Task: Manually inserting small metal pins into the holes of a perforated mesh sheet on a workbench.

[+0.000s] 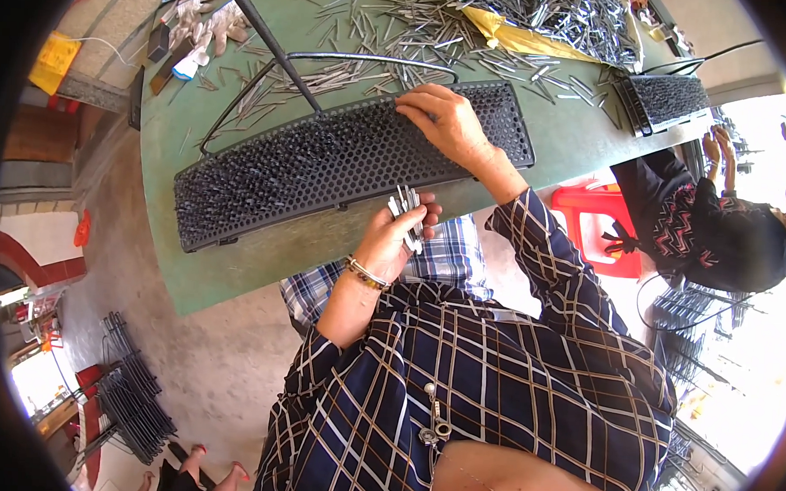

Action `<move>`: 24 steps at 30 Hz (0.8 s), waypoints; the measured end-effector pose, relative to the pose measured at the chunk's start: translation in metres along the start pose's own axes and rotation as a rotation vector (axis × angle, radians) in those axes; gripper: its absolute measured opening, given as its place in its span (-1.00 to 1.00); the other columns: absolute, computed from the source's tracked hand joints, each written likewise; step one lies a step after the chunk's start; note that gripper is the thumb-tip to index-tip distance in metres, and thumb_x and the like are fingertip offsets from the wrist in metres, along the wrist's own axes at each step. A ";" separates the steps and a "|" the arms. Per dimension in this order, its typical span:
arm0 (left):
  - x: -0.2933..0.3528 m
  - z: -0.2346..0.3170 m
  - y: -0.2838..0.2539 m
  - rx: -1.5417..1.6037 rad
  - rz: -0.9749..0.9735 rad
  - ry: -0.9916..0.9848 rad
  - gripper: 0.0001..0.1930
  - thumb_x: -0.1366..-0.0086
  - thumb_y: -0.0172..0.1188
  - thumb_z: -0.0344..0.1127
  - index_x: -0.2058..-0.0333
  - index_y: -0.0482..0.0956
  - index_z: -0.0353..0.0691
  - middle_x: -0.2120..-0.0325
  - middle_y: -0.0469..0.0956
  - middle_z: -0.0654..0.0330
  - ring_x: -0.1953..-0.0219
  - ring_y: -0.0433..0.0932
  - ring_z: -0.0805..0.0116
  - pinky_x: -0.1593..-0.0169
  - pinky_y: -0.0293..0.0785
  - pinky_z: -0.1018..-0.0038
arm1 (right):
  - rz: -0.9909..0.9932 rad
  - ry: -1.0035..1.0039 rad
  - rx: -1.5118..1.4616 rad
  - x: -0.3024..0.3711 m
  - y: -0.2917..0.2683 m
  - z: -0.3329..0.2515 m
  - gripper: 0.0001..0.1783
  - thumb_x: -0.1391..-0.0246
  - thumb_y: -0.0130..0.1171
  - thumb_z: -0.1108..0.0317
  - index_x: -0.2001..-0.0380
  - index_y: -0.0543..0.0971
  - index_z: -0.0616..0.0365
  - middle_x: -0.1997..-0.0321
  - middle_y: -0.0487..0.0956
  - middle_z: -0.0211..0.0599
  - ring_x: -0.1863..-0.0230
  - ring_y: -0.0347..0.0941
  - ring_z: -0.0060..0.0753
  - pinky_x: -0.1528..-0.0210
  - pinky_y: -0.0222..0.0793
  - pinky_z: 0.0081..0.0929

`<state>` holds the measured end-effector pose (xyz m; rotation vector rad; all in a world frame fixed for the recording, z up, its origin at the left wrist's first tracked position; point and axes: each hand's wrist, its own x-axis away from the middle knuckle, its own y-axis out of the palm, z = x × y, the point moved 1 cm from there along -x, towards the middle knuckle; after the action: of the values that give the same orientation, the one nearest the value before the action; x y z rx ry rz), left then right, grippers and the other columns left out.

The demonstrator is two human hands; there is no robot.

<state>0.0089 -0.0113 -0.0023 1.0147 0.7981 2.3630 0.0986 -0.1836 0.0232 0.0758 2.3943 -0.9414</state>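
Head: metallic strips [406, 216], perforated tray [388, 166]

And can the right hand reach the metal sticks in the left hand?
Probably yes: the right hand is nearby, over the perforated rack, and nothing seems to block the metal sticks in the left hand.

green table [207, 281], mottled grey floor [231, 348], red plastic stool [588, 200], bright light [760, 376] at right

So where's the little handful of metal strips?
In the head view, the handful of metal strips is near the middle, in the person's left hand, by the near edge of the long perforated black panel.
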 end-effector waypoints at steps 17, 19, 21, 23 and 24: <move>0.005 0.004 0.001 0.151 0.000 -0.067 -0.76 -0.29 0.05 -0.32 0.15 0.46 -0.34 0.26 0.53 0.12 0.21 0.53 0.29 0.15 0.50 0.37 | 0.082 -0.129 0.109 0.006 -0.003 -0.010 -0.84 0.05 0.19 0.36 0.40 0.59 0.22 0.36 0.53 -0.26 0.35 0.47 -0.15 0.29 0.39 -0.32; 0.008 0.008 0.004 0.172 0.006 -0.078 -0.76 -0.29 0.04 -0.30 0.14 0.46 -0.31 0.26 0.53 0.13 0.21 0.53 0.28 0.14 0.50 0.36 | -0.051 0.194 -0.165 0.013 -0.011 -0.022 -0.79 0.04 0.24 0.29 0.42 0.61 0.24 0.43 0.55 -0.22 0.43 0.49 -0.19 0.37 0.40 -0.38; 0.008 0.011 0.003 0.143 -0.006 -0.055 -0.76 -0.32 0.01 -0.27 0.12 0.45 -0.25 0.23 0.53 0.15 0.20 0.52 0.35 0.17 0.50 0.43 | -0.174 0.226 -0.242 0.024 -0.012 -0.028 -0.76 0.04 0.25 0.26 0.43 0.62 0.24 0.46 0.55 -0.20 0.45 0.50 -0.25 0.39 0.40 -0.41; 0.005 0.013 -0.002 0.120 -0.039 -0.016 -0.77 -0.32 0.02 -0.27 0.14 0.45 -0.26 0.26 0.53 0.15 0.23 0.52 0.37 0.22 0.49 0.45 | -0.431 0.406 -0.419 0.034 -0.013 -0.036 -0.71 0.02 0.26 0.20 0.43 0.62 0.25 0.50 0.56 -0.19 0.47 0.51 -0.37 0.41 0.39 -0.48; 0.004 0.014 -0.001 0.094 -0.074 0.021 -0.77 -0.32 0.02 -0.26 0.16 0.45 -0.27 0.28 0.53 0.15 0.27 0.52 0.38 0.28 0.48 0.47 | -0.402 0.370 -0.429 0.037 -0.013 -0.038 -0.72 0.02 0.26 0.21 0.43 0.63 0.26 0.51 0.57 -0.21 0.48 0.51 -0.41 0.42 0.39 -0.49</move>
<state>0.0170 -0.0037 0.0067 0.9816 0.9466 2.2958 0.0456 -0.1750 0.0345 -0.4432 2.9744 -0.5895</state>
